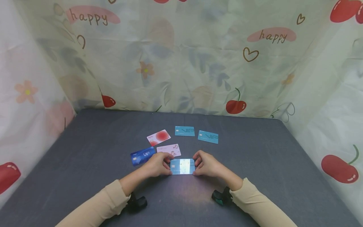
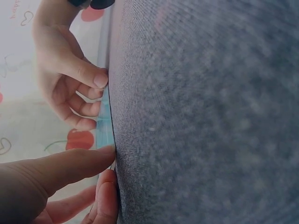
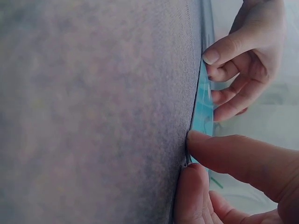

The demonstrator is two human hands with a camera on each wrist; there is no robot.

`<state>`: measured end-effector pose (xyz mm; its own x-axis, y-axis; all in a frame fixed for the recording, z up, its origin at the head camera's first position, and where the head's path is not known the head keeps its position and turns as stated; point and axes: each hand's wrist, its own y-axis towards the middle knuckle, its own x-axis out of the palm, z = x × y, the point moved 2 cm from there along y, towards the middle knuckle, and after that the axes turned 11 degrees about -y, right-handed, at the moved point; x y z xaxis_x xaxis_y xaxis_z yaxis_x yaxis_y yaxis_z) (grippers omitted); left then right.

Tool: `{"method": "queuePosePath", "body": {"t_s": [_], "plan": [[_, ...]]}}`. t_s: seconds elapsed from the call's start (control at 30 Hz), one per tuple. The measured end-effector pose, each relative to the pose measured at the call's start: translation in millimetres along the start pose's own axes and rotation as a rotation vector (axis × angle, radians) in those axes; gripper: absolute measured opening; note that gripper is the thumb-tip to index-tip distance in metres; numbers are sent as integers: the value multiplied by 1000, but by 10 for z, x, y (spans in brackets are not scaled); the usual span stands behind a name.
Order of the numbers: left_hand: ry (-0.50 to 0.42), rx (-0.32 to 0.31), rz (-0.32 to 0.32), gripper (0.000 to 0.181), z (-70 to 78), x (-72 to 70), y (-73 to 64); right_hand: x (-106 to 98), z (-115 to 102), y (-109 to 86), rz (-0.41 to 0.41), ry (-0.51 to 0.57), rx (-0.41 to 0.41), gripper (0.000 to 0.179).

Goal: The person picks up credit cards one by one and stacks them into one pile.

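Observation:
A light blue card (image 1: pixel 177 167) with a chip and a bright glare across it lies flat, low on the grey table. At its left end my left hand (image 1: pixel 159 164) holds it, thumb at the near corner and fingers at the far one. My right hand (image 1: pixel 208 164) grips the right end in the same way. In the left wrist view the card (image 2: pixel 104 123) appears edge-on between both hands. The right wrist view likewise shows the thin card (image 3: pixel 203 109) along the table surface. Whether it touches the cloth all over cannot be told.
Beyond the hands lie two blue VIP cards (image 1: pixel 184 131), a white card with red circles (image 1: pixel 158 137) and a pink card (image 1: pixel 169 150). A dark blue VIP card (image 1: pixel 142 155) is beside the left hand. Patterned curtains (image 1: pixel 181 63) enclose the grey table (image 1: pixel 255 148).

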<state>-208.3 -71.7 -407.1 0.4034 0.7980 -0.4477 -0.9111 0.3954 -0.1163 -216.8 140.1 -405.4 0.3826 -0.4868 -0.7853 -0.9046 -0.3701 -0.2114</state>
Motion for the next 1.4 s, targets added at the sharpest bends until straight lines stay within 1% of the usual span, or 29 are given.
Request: {"method": "queuePosePath", "body": {"t_s": [0.27,0.47,0.77,1.4], "plan": [[22,19,13,50,-8,7,6,-4,-4,8,0,-23,-20,48],[28,31,17,50,-7,11,-12,-6,1,8,-14,-15,-22,47],[33,17,24,50,-11,17,-11,-5,4,10,-17,-16,-22,47],[38,12,15,51,-1,0,-18,1,28,34,-19,-16,-28,48]]}}
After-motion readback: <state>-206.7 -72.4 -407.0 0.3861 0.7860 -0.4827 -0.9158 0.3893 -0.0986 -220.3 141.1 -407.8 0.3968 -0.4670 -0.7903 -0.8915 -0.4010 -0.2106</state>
